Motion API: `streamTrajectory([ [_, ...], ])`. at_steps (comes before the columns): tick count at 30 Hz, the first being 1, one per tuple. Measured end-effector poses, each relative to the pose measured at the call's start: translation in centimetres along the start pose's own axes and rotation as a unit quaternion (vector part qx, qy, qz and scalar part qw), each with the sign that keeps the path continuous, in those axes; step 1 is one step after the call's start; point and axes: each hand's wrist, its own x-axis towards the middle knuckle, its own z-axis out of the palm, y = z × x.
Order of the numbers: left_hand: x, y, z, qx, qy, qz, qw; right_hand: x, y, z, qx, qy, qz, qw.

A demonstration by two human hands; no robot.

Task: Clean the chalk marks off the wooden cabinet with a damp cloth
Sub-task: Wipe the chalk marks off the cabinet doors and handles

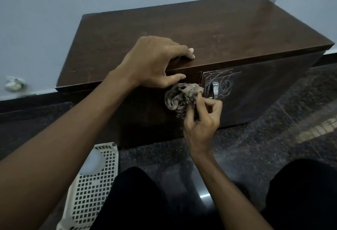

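Dark wooden cabinet (182,29) on speckled floor (255,156)

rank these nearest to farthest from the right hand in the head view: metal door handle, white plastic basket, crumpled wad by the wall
1. metal door handle: on the cabinet front, just above the right hand holding the cloth.
2. white plastic basket: on the floor, lower left.
3. crumpled wad: far left, by the wall.
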Motion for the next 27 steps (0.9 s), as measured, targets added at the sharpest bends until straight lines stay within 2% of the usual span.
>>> streamTrajectory([
  [4,0.0,0.1,0.6,0.026,0.009,0.013,1.000,-1.9,2.5,0.3,0.012,0.012,0.024,1.000],
  [9,-0.1,0.3,1.0,0.067,0.025,0.026,0.997,-4.7,6.9,0.1,-0.038,-0.069,0.040,0.996],
  [11,-0.1,0.4,1.0,0.072,0.029,0.031,0.996,-4.9,6.2,0.2,-0.005,-0.065,0.086,0.994],
  [13,-0.2,0.4,1.0,0.071,0.032,0.035,0.996,-3.8,5.0,0.4,0.013,-0.025,0.100,0.995],
  [18,-0.1,0.4,1.0,0.063,0.038,0.036,0.997,-0.3,2.6,0.3,0.014,0.026,0.048,0.998],
  [27,-0.1,0.4,1.0,0.053,0.043,0.039,0.997,2.2,1.2,-0.6,-0.048,0.017,-0.046,0.998],
])
